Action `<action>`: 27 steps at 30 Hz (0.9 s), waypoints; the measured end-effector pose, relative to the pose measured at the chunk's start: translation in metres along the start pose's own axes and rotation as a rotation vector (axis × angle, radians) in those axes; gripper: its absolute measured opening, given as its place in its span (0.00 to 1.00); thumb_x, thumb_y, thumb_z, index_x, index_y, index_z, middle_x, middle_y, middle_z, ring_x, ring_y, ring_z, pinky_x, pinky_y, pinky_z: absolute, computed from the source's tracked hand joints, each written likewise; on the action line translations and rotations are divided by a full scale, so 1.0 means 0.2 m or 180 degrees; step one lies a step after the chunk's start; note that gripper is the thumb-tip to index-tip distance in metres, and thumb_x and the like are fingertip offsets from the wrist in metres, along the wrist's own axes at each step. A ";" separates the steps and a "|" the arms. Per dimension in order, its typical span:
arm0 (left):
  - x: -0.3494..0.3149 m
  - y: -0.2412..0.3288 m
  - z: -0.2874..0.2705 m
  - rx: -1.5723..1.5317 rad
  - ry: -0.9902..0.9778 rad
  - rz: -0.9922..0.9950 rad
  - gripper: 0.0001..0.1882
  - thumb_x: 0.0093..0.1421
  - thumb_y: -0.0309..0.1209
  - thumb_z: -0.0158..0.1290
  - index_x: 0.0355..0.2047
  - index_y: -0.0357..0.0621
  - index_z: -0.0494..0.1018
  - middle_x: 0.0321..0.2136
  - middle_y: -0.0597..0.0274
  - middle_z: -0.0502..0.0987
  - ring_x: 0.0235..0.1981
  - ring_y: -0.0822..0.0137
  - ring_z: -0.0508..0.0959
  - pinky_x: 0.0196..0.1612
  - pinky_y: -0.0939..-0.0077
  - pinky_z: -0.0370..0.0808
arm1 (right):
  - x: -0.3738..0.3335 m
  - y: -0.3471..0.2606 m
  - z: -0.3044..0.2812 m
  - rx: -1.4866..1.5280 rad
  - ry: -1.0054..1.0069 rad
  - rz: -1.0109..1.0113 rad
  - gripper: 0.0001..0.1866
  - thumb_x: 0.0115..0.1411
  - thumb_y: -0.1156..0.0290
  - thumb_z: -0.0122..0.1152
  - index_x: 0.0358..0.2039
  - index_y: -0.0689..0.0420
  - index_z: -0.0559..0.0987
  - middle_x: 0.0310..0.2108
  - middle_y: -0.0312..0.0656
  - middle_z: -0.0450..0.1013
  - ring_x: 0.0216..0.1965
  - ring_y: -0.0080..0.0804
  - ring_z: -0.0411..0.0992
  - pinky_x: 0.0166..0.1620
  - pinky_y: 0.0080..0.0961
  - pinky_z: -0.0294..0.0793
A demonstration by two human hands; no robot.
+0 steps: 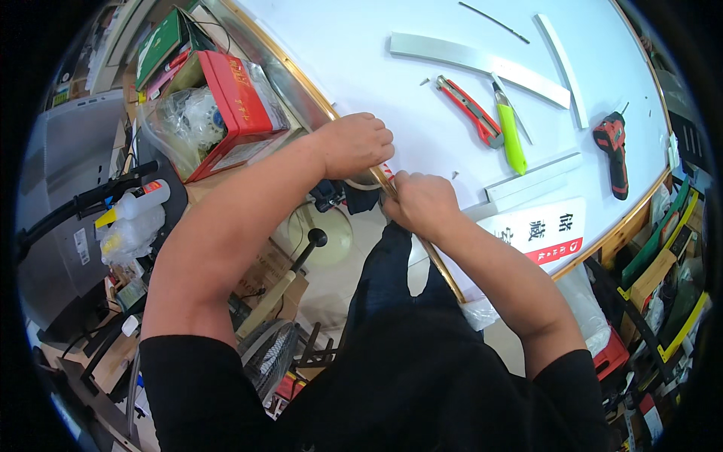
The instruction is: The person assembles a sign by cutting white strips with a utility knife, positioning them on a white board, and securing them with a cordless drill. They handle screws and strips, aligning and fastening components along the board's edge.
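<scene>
At the near edge of the white table (pixel 422 90), my left hand (pixel 354 145) is closed, knuckles up, over the gold-coloured trim. My right hand (pixel 424 200) is closed a little to the right, also at the trim. Between the two hands shows a small red and white bit (pixel 388 172), and the curved rim of a tan ring (pixel 364 182) peeks out below the edge. What either hand grips is hidden by the fingers. A red utility knife (pixel 471 111) and a green-handled knife (pixel 510 135) lie beyond my right hand.
Silver metal bars (pixel 482 66) and a thin drill bit (pixel 493 21) lie farther back. A red and black cordless screwdriver (pixel 612 154) rests at right, near a white sign with a red strip (pixel 538 226). A red box (pixel 241 98) stands left; a fan (pixel 267 358) is below.
</scene>
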State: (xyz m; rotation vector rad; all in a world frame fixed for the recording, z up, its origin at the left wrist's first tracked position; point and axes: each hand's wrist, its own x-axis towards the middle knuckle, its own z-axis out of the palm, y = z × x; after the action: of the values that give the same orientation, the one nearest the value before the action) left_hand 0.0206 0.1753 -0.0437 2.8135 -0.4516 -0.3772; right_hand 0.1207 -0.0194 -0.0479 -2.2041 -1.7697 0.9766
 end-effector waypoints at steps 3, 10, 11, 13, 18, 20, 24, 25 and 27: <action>-0.01 0.02 -0.01 -0.0010 0.0035 -0.0183 0.06 0.54 0.28 0.54 0.33 0.47 0.72 0.36 0.61 0.74 0.43 0.58 0.75 0.49 0.65 0.71 | -0.02 -0.02 -0.01 0.0056 0.0029 0.0065 0.14 0.57 0.61 0.60 0.31 0.60 0.78 0.27 0.51 0.79 0.29 0.49 0.79 0.35 0.43 0.80; -0.08 0.21 0.05 -0.0311 0.1261 -0.1484 0.21 0.49 0.20 0.54 0.46 0.42 0.73 0.44 0.54 0.74 0.52 0.48 0.72 0.58 0.55 0.68 | -0.34 0.05 -0.03 0.0606 0.0395 -0.0017 0.20 0.57 0.55 0.68 0.32 0.60 0.74 0.33 0.52 0.75 0.37 0.52 0.76 0.39 0.45 0.76; -0.10 0.25 0.07 -0.0387 0.1543 -0.1693 0.23 0.48 0.19 0.54 0.47 0.41 0.73 0.45 0.53 0.74 0.52 0.47 0.72 0.58 0.55 0.68 | -0.41 0.08 -0.03 0.0817 0.0381 -0.0063 0.17 0.57 0.60 0.68 0.33 0.60 0.75 0.33 0.50 0.74 0.37 0.51 0.75 0.39 0.45 0.75; -0.15 0.37 0.11 -0.0536 0.2135 -0.2292 0.28 0.46 0.19 0.56 0.51 0.39 0.72 0.50 0.49 0.73 0.53 0.50 0.73 0.57 0.58 0.71 | -0.55 0.14 -0.03 0.1103 0.0392 -0.0025 0.15 0.58 0.61 0.67 0.34 0.60 0.76 0.32 0.50 0.74 0.37 0.51 0.75 0.39 0.44 0.75; 0.01 0.69 0.27 -0.3825 0.2586 -0.4820 0.28 0.57 0.37 0.64 0.49 0.30 0.69 0.41 0.50 0.79 0.40 0.62 0.81 0.44 0.68 0.78 | -0.81 0.28 -0.07 0.1530 0.0513 0.0055 0.11 0.59 0.65 0.66 0.32 0.59 0.78 0.31 0.48 0.74 0.35 0.50 0.75 0.38 0.42 0.74; 0.12 0.74 0.29 -0.4267 0.2233 -0.4647 0.32 0.59 0.42 0.63 0.50 0.26 0.65 0.37 0.48 0.80 0.35 0.58 0.82 0.42 0.66 0.78 | -0.87 0.32 -0.09 0.1647 0.0425 0.0233 0.10 0.59 0.66 0.66 0.32 0.59 0.79 0.30 0.48 0.74 0.35 0.49 0.75 0.38 0.41 0.75; 0.31 0.82 0.28 -0.3213 0.2264 -0.5023 0.35 0.63 0.42 0.58 0.56 0.28 0.55 0.44 0.36 0.77 0.44 0.47 0.81 0.51 0.59 0.75 | -1.01 0.44 -0.08 0.1673 0.0894 -0.0001 0.06 0.57 0.72 0.68 0.30 0.59 0.78 0.27 0.46 0.74 0.30 0.46 0.75 0.34 0.37 0.74; 0.34 0.84 0.29 -0.3176 0.2390 -0.5146 0.35 0.64 0.42 0.57 0.56 0.28 0.54 0.45 0.35 0.76 0.46 0.46 0.80 0.52 0.59 0.75 | -1.05 0.50 -0.07 0.1632 0.1121 0.0010 0.06 0.55 0.76 0.68 0.30 0.59 0.78 0.26 0.46 0.74 0.28 0.44 0.75 0.33 0.35 0.74; 0.39 0.85 0.30 -0.3160 0.2654 -0.5328 0.33 0.65 0.41 0.56 0.57 0.29 0.53 0.47 0.34 0.75 0.47 0.45 0.79 0.54 0.58 0.73 | -1.17 0.67 -0.07 0.1510 0.1873 0.0296 0.07 0.55 0.79 0.68 0.33 0.60 0.77 0.31 0.47 0.76 0.34 0.42 0.76 0.39 0.33 0.75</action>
State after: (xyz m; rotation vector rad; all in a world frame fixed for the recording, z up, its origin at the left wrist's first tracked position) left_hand 0.0294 -0.0209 -0.0657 1.4324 1.7278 0.2847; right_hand 0.2164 -0.2682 -0.0116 -1.9910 -1.0586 0.5865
